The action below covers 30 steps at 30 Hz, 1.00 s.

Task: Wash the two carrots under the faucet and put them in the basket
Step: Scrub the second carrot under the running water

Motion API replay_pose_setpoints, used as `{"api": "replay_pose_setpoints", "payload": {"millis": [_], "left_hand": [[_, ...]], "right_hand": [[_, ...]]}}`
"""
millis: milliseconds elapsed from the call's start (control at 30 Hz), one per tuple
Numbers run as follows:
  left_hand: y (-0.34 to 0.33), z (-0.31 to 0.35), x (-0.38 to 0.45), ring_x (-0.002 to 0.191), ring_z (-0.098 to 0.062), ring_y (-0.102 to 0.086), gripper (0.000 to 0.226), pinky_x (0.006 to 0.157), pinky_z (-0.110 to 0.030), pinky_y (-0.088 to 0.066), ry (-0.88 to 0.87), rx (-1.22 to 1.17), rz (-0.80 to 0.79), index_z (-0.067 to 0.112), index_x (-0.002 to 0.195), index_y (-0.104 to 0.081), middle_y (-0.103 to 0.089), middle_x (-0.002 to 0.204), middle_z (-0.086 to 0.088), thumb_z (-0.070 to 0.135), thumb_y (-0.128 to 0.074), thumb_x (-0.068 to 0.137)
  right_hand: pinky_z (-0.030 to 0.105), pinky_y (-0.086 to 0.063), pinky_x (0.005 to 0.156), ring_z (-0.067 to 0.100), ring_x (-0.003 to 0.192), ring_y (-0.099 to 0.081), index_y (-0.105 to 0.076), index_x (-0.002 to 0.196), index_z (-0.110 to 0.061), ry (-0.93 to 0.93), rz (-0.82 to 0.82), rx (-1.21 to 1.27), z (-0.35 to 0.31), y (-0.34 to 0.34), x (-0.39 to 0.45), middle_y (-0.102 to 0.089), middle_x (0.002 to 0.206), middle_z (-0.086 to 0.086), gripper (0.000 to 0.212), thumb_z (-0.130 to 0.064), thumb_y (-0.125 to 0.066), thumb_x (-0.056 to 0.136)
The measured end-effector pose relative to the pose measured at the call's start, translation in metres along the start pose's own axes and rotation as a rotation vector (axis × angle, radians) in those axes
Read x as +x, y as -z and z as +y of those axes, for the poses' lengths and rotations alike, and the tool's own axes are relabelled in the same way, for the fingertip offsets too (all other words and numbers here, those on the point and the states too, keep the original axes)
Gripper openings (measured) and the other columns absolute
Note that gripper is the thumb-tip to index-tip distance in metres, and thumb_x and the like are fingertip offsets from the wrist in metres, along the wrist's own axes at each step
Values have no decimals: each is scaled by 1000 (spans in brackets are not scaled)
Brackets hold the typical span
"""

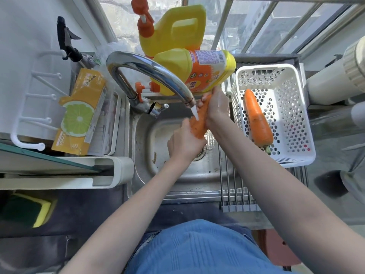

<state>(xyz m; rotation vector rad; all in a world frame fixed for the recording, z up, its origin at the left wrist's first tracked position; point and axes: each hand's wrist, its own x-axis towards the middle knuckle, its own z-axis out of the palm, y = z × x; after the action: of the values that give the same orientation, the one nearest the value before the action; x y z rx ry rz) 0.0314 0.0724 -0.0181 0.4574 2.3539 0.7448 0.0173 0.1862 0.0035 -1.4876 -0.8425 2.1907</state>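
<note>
1. You've got one carrot (201,123) under the faucet (158,76) right now, held over the sink (177,175) with water (195,112) running off the spout onto its middle.
2. Your left hand (185,143) has a closed grip around the fat lower end of that carrot, fingers curled round it from the near side.
3. Your right hand (215,105) has a closed grip on the upper, thinner end, just beside the spout tip, and it looks wet.
4. So the carrot sits tilted between both hands, thin end toward the far edge of the sink, fat end toward the drain.
5. The other carrot (257,121) is already lying in the white basket (292,107), stem end toward you, tip pointing to the far wall of the basket.
6. That basket sits on a metal roll-up rack (235,186) along the right edge of the sink, just beside your right wrist.
7. Behind the faucet at the sink's far edge there are two yellow detergent bottles (189,66), one lying tipped over in front of the other.
8. Left of the sink there's an orange box with a lime picture (79,113) in a white tray, plus a yellow-green sponge (37,210) down at the near left.
</note>
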Motion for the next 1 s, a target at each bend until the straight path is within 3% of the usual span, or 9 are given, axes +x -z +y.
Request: {"api": "replay_pose_setpoints", "payload": {"millis": [133, 233, 333, 433, 567, 667, 833, 900, 1000], "left_hand": [[-13, 4, -2, 100, -35, -60, 21, 70, -38, -39, -102, 100, 241, 15, 103, -46, -65, 104, -8, 25, -56, 87], [-9, 11, 3, 96, -34, -61, 30, 69, -37, -39, -96, 136, 214, 15, 107, -50, -67, 102, -7, 29, -61, 82], [6, 16, 18, 82, -25, -61, 35, 66, -33, -48, 5, -24, -32, 15, 93, -59, -67, 88, -2, 31, -68, 64], [23, 9, 33, 72, -22, -63, 31, 73, -43, -58, 68, -550, -368, 11, 79, -63, -66, 76, -5, 18, -75, 52], [42, -24, 30, 80, -21, -69, 66, 73, -34, -58, 227, -921, -929, 3, 113, -57, -71, 91, -8, 32, -83, 59], [45, -51, 19, 76, -22, -69, 90, 55, -32, -58, 337, -1037, -1097, -1, 121, -54, -69, 95, -13, 45, -89, 53], [47, -53, 6, 53, -19, -62, 75, 33, -18, -44, 500, -1116, -978, -3, 109, -60, -64, 81, -16, 63, -64, 73], [45, -50, 2, 49, -23, -61, 70, 32, -19, -44, 537, -1124, -835, -2, 110, -59, -64, 82, -21, 62, -46, 86], [40, -47, -4, 52, -32, -64, 65, 37, -25, -51, 618, -1308, -521, -3, 121, -50, -61, 98, -29, 55, -48, 90]], "right_hand": [[17, -31, 37, 15, 33, -34, -41, 51, -10, 38, 214, -11, 3, -7, 1, -37, 38, 1, 44, -15, -38, 95], [20, -32, 38, 15, 35, -35, -41, 53, -12, 26, 175, -69, -3, -9, 3, -39, 38, 0, 38, -11, -38, 91], [20, -34, 39, 15, 34, -37, -41, 51, -12, 3, 0, -172, -14, -11, 2, -40, 38, 1, 41, -12, -38, 92], [18, -36, 39, 15, 35, -36, -39, 49, -10, -77, -228, -123, -17, -10, 4, -37, 39, 4, 47, -17, -39, 96], [16, -32, 37, 14, 31, -33, -39, 38, -12, -204, -396, 95, -13, -2, 5, -35, 35, 3, 60, -21, -38, 97], [15, -32, 35, 11, 29, -33, -40, 38, -13, -246, -324, 246, -10, 5, 4, -35, 34, 0, 59, -20, -38, 97], [14, -33, 39, 13, 32, -32, -33, 54, -16, -259, -37, 331, 0, 16, 2, -34, 40, 0, 41, -18, -34, 95], [17, -33, 44, 14, 39, -32, -32, 60, -17, -250, 84, 276, 2, 20, 1, -34, 48, 0, 37, -23, -34, 96], [24, -38, 53, 13, 54, -42, -40, 71, -16, -175, 184, 256, 0, 29, -5, -43, 67, 0, 37, -30, -30, 104]]}}
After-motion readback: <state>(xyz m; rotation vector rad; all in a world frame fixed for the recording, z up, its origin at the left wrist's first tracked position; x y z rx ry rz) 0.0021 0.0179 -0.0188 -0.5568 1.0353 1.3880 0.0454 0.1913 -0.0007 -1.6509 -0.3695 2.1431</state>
